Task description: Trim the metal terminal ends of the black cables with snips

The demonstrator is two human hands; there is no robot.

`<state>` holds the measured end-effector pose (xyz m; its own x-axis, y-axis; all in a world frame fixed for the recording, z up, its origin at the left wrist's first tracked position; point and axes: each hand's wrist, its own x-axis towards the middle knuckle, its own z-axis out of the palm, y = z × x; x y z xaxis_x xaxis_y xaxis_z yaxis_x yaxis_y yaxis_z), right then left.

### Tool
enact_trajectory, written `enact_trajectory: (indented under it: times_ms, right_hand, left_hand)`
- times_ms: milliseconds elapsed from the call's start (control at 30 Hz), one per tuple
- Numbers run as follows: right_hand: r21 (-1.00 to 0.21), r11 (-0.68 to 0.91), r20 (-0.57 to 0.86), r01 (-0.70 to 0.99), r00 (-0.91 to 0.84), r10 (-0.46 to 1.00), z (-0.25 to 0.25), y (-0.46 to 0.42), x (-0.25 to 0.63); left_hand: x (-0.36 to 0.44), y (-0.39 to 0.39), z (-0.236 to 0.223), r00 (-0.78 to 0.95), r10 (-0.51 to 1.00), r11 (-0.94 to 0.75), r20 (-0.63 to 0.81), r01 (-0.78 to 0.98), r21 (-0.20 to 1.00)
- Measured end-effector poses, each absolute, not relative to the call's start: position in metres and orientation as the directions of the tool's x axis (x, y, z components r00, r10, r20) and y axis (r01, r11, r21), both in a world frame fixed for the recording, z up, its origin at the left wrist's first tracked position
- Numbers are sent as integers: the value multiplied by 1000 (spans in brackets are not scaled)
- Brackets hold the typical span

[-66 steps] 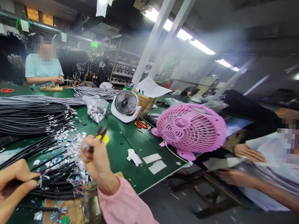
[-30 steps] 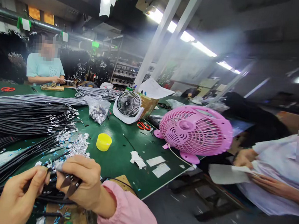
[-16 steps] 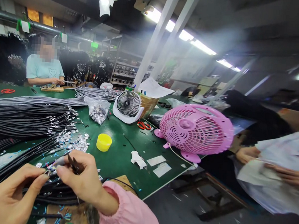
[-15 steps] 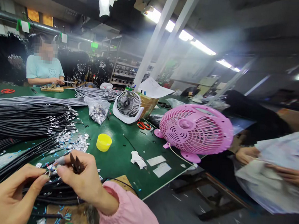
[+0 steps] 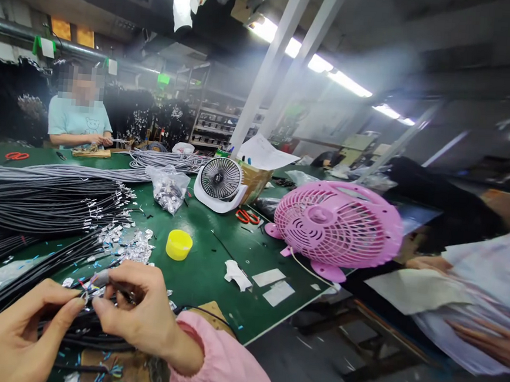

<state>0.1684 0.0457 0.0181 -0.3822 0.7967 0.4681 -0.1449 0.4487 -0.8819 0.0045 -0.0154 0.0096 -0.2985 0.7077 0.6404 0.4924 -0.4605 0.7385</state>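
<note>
At the lower left, my left hand (image 5: 27, 332) pinches the stripped end of a cable, its thin coloured wires (image 5: 89, 284) fanning out past thumb and forefinger. My right hand (image 5: 144, 309) meets it from the right, its fingertips at those wires. Dark wire cutters (image 5: 127, 294) are tucked in its grip, mostly hidden by the fingers. One fingertip has a grey covering. Black cables (image 5: 28, 202) lie in thick bundles behind and below my hands. Foil scraps (image 5: 136, 246) and blue bits are heaped just beyond. Under the hands sits a worn wooden board (image 5: 132, 372).
A yellow round container (image 5: 179, 245) stands beyond my right hand on the green table (image 5: 204, 269). Farther back are a bag of small parts (image 5: 167, 190), a white fan (image 5: 220, 179), red-handled scissors (image 5: 247, 217) and a pink fan (image 5: 336, 224). Co-workers sit across and at right.
My right hand came down from near the yellow container to the wires at my left hand. The cutters' blades, visible earlier, have turned mostly out of sight. The right-hand co-worker's sheet shifted.
</note>
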Motion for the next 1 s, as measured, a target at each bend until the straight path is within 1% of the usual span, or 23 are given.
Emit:
enact_trajectory:
  times_ms: [167, 367, 600, 800, 900, 1000]
  right_hand:
    - [-850, 526, 504, -36, -345, 791, 16, 46, 167]
    - [-859, 502, 501, -103, -376, 780, 13, 47, 170]
    - [-799, 587, 595, -131, -318, 738, 7, 49, 169]
    - [-828, 560, 533, 20, -279, 799, -9, 53, 173]
    - [-846, 533, 503, 26, -292, 813, -7, 54, 175]
    - [-876, 483, 449, 18, -337, 827, -1, 54, 175]
  left_hand:
    - [0, -16, 2, -305, 743, -424, 596, 475, 771]
    - [0, -17, 0, -296, 791, -375, 536, 458, 806]
    - [2, -18, 3, -292, 824, -355, 486, 402, 844]
    - [8, -13, 9, -355, 880, -235, 315, 251, 939]
    - [8, -14, 5, -390, 864, -243, 320, 234, 941]
    - [7, -15, -3, -381, 859, -282, 343, 207, 937]
